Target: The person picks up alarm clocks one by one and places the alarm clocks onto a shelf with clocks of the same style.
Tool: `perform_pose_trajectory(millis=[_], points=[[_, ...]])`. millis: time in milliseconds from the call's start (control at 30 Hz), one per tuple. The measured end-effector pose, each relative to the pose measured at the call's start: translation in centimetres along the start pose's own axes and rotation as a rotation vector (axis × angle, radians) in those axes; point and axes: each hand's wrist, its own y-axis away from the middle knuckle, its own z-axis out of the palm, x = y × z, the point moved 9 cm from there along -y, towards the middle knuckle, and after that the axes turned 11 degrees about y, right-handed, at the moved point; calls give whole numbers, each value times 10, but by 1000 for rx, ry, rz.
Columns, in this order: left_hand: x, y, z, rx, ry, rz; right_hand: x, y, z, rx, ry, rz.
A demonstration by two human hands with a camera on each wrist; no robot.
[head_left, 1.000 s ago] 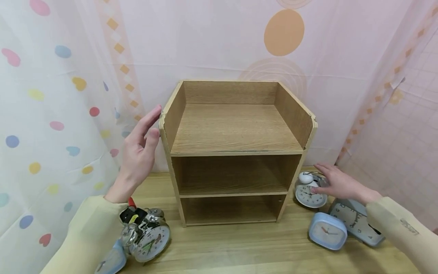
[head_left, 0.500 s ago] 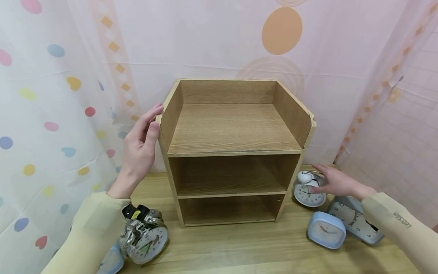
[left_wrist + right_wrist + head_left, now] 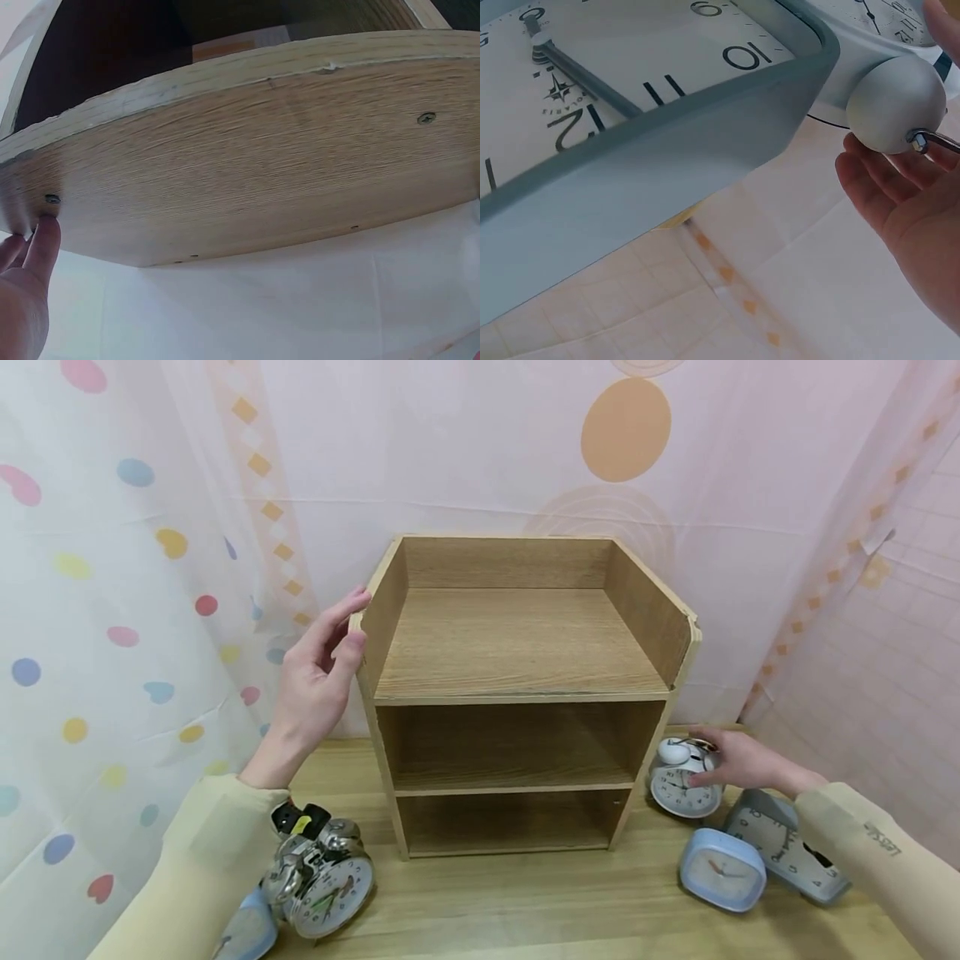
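Observation:
A wooden shelf unit (image 3: 517, 697) with an open top tray and two compartments stands in the middle of the head view. My left hand (image 3: 315, 685) is at its upper left side edge, fingers nearly straight. In the left wrist view those fingertips (image 3: 46, 229) touch the outer face of the side panel (image 3: 262, 165). Right of the shelf, my right hand (image 3: 746, 762) grips a white twin-bell alarm clock (image 3: 672, 793), thumb over its face and fingers behind. One white bell (image 3: 892, 105) shows beside those fingers in the right wrist view.
A small light-blue clock (image 3: 722, 870) and a larger grey-blue clock (image 3: 783, 843) stand in front of and below the right forearm. At left, a silver twin-bell alarm clock (image 3: 330, 893) and another blue clock (image 3: 249, 931) sit near the left sleeve. A patterned curtain (image 3: 465, 443) hangs behind.
My left hand has moved right, from just beside the shelf's edge to against it. The right hand's thumb and fingers have closed in on the white alarm clock.

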Motion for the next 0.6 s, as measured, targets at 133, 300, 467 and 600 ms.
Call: perform_pose_trajectory(millis=[133, 300, 467, 600], points=[[1, 1, 0, 7, -2, 13, 0, -2, 3, -15, 6, -5], [3, 1, 0, 13, 13, 33, 2, -3, 6, -24, 10, 3], [2, 2, 0, 17, 21, 21, 4, -4, 9, -22, 15, 24], [2, 2, 0, 18, 29, 17, 6, -4, 11, -31, 13, 46]])
